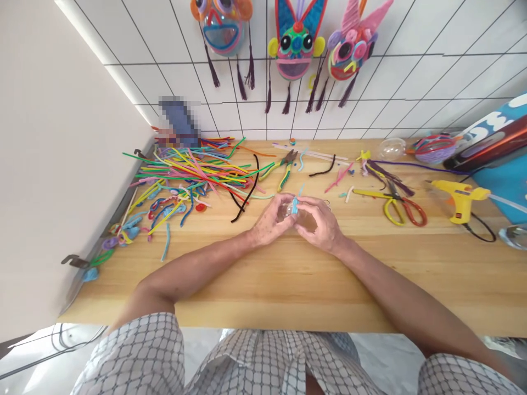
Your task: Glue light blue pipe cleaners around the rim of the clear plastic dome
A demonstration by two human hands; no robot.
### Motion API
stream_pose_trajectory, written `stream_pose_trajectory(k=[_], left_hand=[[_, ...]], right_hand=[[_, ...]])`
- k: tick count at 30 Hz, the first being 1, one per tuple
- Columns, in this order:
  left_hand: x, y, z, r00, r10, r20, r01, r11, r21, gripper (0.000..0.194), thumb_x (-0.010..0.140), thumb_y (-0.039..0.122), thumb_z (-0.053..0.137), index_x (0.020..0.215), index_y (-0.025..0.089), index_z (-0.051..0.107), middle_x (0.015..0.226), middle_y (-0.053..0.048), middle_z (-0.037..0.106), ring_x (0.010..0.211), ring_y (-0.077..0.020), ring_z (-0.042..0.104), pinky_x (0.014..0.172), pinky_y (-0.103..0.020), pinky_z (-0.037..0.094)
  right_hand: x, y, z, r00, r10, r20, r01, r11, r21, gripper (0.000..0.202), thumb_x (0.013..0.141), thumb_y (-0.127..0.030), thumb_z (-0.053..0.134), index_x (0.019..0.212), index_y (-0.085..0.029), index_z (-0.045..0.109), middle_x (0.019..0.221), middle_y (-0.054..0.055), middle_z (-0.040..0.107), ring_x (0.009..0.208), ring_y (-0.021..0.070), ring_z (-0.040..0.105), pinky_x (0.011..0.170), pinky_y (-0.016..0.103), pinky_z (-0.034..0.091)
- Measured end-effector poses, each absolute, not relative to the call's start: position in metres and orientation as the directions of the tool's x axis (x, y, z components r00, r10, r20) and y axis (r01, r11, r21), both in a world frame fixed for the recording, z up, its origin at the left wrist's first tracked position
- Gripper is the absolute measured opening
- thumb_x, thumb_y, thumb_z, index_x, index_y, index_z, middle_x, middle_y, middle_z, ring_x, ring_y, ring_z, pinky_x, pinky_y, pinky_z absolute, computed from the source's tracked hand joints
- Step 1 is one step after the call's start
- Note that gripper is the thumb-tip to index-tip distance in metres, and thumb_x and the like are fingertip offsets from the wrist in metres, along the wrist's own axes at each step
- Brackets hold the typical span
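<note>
My left hand curls around a small clear plastic ball over the middle of the wooden table. A light blue pipe cleaner lies against the ball's right side, its thin free end sticking up behind my fingers. From the right, my right hand pinches the pipe cleaner with thumb and fingertips. Much of the ball is covered by my fingers. Just behind the hands are pliers with green and yellow handles, and a black pipe cleaner lies to the left.
A heap of coloured pipe cleaners spreads over the table's left side. Scissors and a yellow glue gun lie at right. Decorated masks hang on the tiled wall. A white panel bounds the left edge.
</note>
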State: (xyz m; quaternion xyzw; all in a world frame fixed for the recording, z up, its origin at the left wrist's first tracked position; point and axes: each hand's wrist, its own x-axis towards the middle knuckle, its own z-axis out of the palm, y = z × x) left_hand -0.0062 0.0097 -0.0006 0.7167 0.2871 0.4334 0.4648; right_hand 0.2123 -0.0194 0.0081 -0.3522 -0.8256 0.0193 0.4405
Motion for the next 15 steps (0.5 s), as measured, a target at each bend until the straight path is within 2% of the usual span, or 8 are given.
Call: stream_pose_trajectory(k=[8, 15], left_hand=[[-0.0055, 0.0099, -0.0078, 0.432, 0.818, 0.38, 0.054, -0.443, 0.895, 0.059, 0.104, 0.062, 0.068, 0.146, 0.022, 0.053, 0.152, -0.017, 0.063, 0.145, -0.0299, 0.063, 0.125, -0.049, 0.05], [-0.006, 0.0065, -0.0045, 0.443, 0.772, 0.456, 0.063, -0.534, 0.843, 0.05, 0.105, 0.042, 0.068, 0.148, 0.023, 0.05, 0.154, -0.019, 0.062, 0.148, -0.0319, 0.06, 0.128, -0.054, 0.049]], right_hand=[[0.214, -0.0205, 0.0051, -0.362, 0.637, 0.68, 0.573, 0.728, -0.376, 0.074, 0.093, -0.024, 0.081, 0.161, -0.03, 0.051, 0.147, 0.015, 0.074, 0.134, 0.0368, 0.074, 0.112, 0.06, 0.064], [0.2124, -0.0211, 0.008, -0.384, 0.619, 0.685, 0.592, 0.735, -0.332, 0.074, 0.095, -0.025, 0.082, 0.162, -0.03, 0.051, 0.144, 0.015, 0.075, 0.131, 0.0375, 0.075, 0.107, 0.061, 0.067]])
